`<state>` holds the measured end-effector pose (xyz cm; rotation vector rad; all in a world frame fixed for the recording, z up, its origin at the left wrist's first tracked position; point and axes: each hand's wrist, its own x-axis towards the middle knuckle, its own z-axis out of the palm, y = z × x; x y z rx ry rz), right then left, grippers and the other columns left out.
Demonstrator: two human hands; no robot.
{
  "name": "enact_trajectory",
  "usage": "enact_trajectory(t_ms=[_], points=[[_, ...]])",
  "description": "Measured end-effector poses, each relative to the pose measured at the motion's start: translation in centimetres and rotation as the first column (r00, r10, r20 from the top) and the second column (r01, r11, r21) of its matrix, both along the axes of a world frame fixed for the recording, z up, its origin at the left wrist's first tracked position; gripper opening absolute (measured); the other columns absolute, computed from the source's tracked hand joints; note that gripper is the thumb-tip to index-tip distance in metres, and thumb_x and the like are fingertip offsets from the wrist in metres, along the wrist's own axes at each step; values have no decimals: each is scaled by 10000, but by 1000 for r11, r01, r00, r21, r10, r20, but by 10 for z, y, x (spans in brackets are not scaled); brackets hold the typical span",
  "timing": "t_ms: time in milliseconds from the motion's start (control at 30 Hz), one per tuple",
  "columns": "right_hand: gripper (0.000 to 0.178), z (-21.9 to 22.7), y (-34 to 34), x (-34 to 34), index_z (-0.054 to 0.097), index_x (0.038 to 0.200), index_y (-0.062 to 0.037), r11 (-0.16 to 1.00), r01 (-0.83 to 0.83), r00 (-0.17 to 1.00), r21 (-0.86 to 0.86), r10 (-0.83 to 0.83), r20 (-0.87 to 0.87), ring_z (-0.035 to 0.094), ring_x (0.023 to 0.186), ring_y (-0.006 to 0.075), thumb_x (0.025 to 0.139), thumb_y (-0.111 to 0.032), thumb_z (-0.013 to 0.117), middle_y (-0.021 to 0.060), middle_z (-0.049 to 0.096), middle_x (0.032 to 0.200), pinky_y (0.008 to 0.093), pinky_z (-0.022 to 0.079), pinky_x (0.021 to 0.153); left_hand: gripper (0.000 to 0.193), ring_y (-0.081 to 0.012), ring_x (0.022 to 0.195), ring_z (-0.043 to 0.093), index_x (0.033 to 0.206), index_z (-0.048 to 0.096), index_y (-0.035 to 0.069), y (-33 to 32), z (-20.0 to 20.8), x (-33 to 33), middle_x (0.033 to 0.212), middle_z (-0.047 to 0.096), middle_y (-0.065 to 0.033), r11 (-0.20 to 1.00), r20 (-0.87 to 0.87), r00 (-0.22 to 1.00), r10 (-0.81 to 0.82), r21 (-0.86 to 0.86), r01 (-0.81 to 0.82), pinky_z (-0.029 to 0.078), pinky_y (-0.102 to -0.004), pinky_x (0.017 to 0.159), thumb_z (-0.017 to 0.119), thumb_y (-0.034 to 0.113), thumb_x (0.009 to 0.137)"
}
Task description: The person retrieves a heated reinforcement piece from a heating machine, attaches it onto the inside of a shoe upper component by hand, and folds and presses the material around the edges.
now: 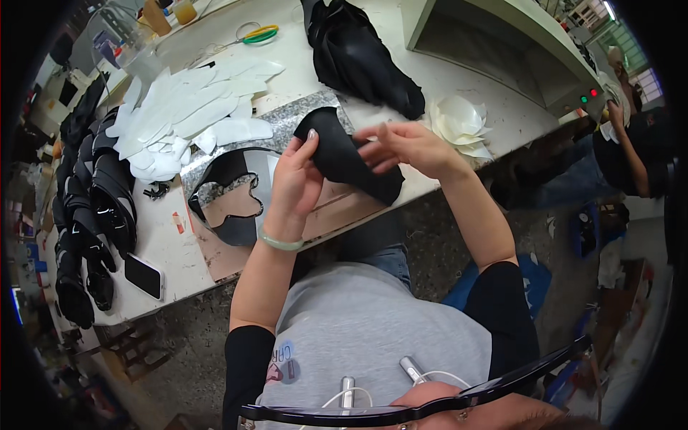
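Note:
A curved piece of black leather-like material (337,149) is held up above the front edge of the table. My left hand (297,172) pinches its left end, thumb on top. My right hand (412,147) is at the piece's right side, fingers stretched and slightly blurred; whether the fingertips touch it I cannot tell. Left of my left hand lies a black and grey curved piece (266,172), resembling a shoe upper, with a cut-out middle. It rests partly on a speckled grey slab (283,115) and a pinkish-brown board (330,218).
White cut pieces (193,107) are heaped at the left, beside strung black pieces (89,193) and a phone (144,277). Scissors (259,34), a black bundle (362,57), a cream stack (459,123) and a box-shaped machine (502,50) stand farther back. Another person (627,150) works at right.

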<state>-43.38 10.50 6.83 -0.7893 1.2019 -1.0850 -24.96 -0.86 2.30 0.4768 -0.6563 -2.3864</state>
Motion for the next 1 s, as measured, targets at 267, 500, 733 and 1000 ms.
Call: enact_trajectory(t_ms=[267, 500, 733, 1000], points=[[198, 2, 20, 53, 627, 1001, 7, 848, 324, 871, -419, -441, -217, 592, 837, 103, 820, -65, 664, 54, 639, 918, 231, 474, 765, 326, -65, 832, 562, 1121, 558, 11, 54, 30, 32, 905, 593, -9, 871, 339, 928, -152, -398, 288, 454, -206, 751, 656, 50, 812], [188, -28, 57, 97, 608, 885, -5, 928, 285, 948, -241, -234, 217, 559, 863, 103, 740, 101, 665, 44, 569, 956, 216, 468, 746, 289, -56, 862, 562, 1079, 575, -9, 81, 12, 83, 904, 597, 2, 949, 341, 929, -146, -217, 228, 462, -204, 774, 664, 124, 838], [192, -32, 55, 109, 625, 880, 26, 910, 186, 982, -369, -173, 69, 570, 837, 120, 718, 104, 691, 65, 568, 913, 234, 465, 732, 208, -59, 825, 549, 997, 606, -1, 85, -4, 96, 902, 618, -13, 972, 235, 960, -155, -140, 191, 449, -215, 746, 664, 123, 841], [228, -28, 60, 106, 646, 889, 44, 873, 181, 978, -453, -210, -15, 593, 848, 141, 685, 127, 704, 98, 595, 935, 232, 479, 718, 179, -124, 853, 593, 975, 607, -27, 92, -15, 87, 942, 633, -77, 983, 75, 985, -158, -80, 164, 475, -260, 795, 658, 63, 829]])
